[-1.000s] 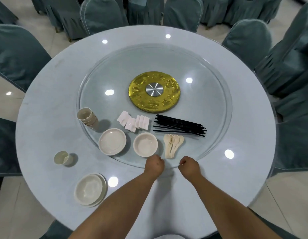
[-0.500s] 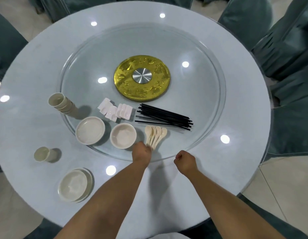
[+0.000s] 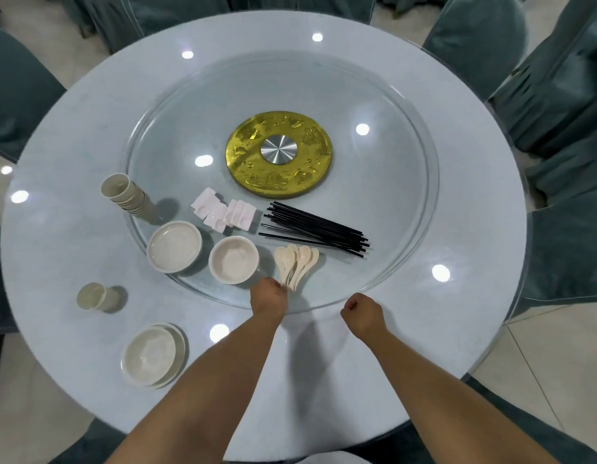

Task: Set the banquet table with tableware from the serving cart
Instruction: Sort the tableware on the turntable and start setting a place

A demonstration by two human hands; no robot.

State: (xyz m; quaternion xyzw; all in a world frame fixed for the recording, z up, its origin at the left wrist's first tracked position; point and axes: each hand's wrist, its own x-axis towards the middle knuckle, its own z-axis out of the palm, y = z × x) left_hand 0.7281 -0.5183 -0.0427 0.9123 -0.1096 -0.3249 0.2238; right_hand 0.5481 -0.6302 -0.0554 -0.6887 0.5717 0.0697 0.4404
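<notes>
A round white table (image 3: 89, 162) carries a glass turntable (image 3: 407, 182) with a gold disc (image 3: 243, 152) at its centre, and grey-green covered chairs (image 3: 558, 95) ring it. On the near side of the glass lie a fan of cream spoons (image 3: 299, 262), four bowls of them showing, a loose bundle of black chopsticks (image 3: 317, 229) too tangled to count, a cluster of small white rests (image 3: 223, 211) whose number is unclear, a stack of plates (image 3: 174, 246), a stack of bowls (image 3: 233, 259) and a leaning stack of cups (image 3: 126, 195) that overhangs the glass rim. Off the glass on the left sit one cup (image 3: 91, 296) lying tilted and one bowl on a plate (image 3: 151, 354). The left hand (image 3: 268, 298) is curled with its fingers at the handle ends of the spoons, seemingly pinching them, though the fingertips are hidden under the knuckles. The right hand (image 3: 360, 309) is a closed fist holding nothing, resting at the turntable's near edge. Both forearms cross the bare near part of the table.
</notes>
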